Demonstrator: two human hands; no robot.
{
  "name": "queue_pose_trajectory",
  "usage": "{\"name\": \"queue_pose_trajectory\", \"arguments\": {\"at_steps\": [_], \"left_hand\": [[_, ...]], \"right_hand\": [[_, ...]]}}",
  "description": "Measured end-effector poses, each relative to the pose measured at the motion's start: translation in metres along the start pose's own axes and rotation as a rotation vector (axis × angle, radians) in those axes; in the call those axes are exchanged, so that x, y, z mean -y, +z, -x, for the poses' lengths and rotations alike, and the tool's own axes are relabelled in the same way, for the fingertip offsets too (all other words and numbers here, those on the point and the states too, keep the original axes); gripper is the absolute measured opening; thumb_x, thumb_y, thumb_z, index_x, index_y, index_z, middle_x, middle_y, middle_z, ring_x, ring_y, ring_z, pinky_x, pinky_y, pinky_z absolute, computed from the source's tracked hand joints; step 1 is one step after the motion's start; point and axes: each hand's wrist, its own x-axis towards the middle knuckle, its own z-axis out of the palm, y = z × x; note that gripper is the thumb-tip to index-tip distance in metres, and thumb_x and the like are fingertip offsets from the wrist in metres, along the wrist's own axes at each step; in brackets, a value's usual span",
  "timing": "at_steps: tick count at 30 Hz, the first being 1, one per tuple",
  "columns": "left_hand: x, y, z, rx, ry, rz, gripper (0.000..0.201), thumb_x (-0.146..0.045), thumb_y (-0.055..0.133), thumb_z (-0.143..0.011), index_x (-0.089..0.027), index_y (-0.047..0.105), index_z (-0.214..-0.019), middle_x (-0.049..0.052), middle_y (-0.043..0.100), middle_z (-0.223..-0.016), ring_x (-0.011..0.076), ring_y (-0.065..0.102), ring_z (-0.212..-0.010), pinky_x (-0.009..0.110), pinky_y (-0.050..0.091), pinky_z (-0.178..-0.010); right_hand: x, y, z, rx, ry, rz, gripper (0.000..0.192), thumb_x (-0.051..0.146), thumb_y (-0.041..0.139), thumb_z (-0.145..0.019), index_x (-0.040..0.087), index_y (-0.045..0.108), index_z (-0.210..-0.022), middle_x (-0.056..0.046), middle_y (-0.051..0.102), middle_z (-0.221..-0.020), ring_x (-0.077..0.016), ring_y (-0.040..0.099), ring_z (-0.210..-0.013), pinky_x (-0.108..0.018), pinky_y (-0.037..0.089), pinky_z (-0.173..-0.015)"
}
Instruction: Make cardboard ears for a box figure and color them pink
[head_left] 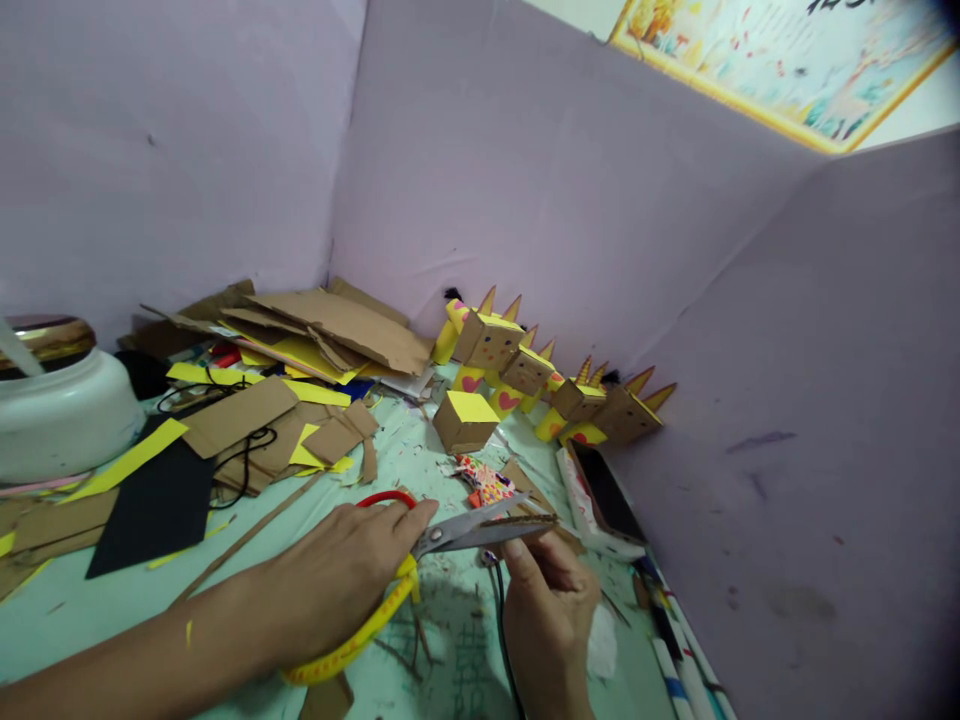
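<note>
Pale purple walls enclosed a green-covered desk, where cardboard scraps lay heaped at the left and horned cardboard figures stood toward the back. Just before them sat a small box with a yellow top. Nearer, the left hand curled round the handles of scissors, blades parted; the right hand pinched a narrow cardboard piece at the blades.
</note>
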Motion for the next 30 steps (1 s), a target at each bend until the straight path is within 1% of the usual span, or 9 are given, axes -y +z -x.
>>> {"name": "queue_pose_trajectory", "arguments": {"at_steps": [2, 6, 10, 13, 16, 25, 30], "left_hand": [[-0.003, -0.004, 0.000, 0.026, -0.005, 0.013, 0.055, -0.002, 0.034, -0.079, -0.021, 0.035, -0.131, 0.012, 0.058, -0.112, 0.0271, 0.056, -0.101, 0.041, 0.045, -0.083], [-0.007, -0.007, -0.001, 0.036, -0.012, 0.001, 0.052, -0.001, 0.036, -0.077, -0.021, 0.039, -0.125, 0.009, 0.061, -0.100, 0.0230, 0.060, -0.088, 0.033, 0.045, -0.075], [-0.006, -0.010, 0.000, 0.010, 0.012, -0.030, 0.053, 0.002, 0.034, -0.076, -0.020, 0.040, -0.123, 0.008, 0.061, -0.099, 0.0217, 0.060, -0.084, 0.030, 0.044, -0.070], [-0.005, -0.013, 0.000, 0.016, 0.040, -0.052, 0.049, 0.002, 0.033, -0.077, -0.020, 0.043, -0.121, 0.008, 0.061, -0.098, 0.0212, 0.060, -0.082, 0.029, 0.043, -0.068], [-0.004, -0.014, 0.000, 0.037, 0.043, -0.067, 0.045, 0.000, 0.032, -0.080, -0.020, 0.045, -0.118, 0.008, 0.062, -0.092, 0.0212, 0.061, -0.079, 0.029, 0.044, -0.068], [0.003, -0.008, 0.001, 0.021, 0.038, -0.051, 0.042, -0.002, 0.031, -0.082, -0.020, 0.047, -0.116, 0.007, 0.062, -0.089, 0.0202, 0.062, -0.081, 0.027, 0.045, -0.071], [0.003, -0.008, -0.001, 0.037, 0.034, -0.008, 0.039, -0.004, 0.032, -0.083, -0.020, 0.048, -0.115, 0.008, 0.063, -0.091, 0.0203, 0.062, -0.083, 0.029, 0.046, -0.073]], "right_hand": [[-0.001, 0.000, 0.000, -0.006, -0.002, 0.003, 0.011, 0.025, 0.070, -0.069, 0.020, 0.076, -0.077, -0.002, 0.074, -0.071, -0.0176, 0.066, -0.066, -0.024, 0.053, -0.063], [-0.003, 0.000, 0.000, -0.002, -0.021, -0.026, 0.013, 0.024, 0.069, -0.070, 0.020, 0.076, -0.080, -0.003, 0.074, -0.071, -0.0186, 0.066, -0.068, -0.025, 0.053, -0.063], [-0.003, 0.002, -0.001, -0.009, -0.037, -0.019, 0.012, 0.023, 0.069, -0.069, 0.017, 0.076, -0.075, -0.003, 0.073, -0.067, -0.0185, 0.065, -0.062, -0.025, 0.052, -0.058], [0.000, 0.002, -0.002, 0.005, -0.041, -0.004, 0.011, 0.024, 0.067, -0.069, 0.017, 0.076, -0.072, -0.003, 0.071, -0.064, -0.0183, 0.063, -0.060, -0.025, 0.051, -0.056], [0.000, 0.000, -0.001, 0.022, -0.025, 0.041, 0.012, 0.025, 0.066, -0.070, 0.017, 0.075, -0.069, -0.002, 0.070, -0.061, -0.0182, 0.062, -0.059, -0.025, 0.050, -0.055], [-0.002, -0.001, -0.001, 0.048, 0.024, 0.026, 0.012, 0.027, 0.066, -0.072, 0.018, 0.075, -0.073, -0.001, 0.071, -0.065, -0.0171, 0.062, -0.061, -0.025, 0.050, -0.058], [-0.004, -0.001, -0.002, 0.073, 0.020, 0.007, 0.014, 0.026, 0.065, -0.073, 0.019, 0.075, -0.078, -0.002, 0.072, -0.068, -0.0192, 0.064, -0.066, -0.027, 0.051, -0.063]]}}
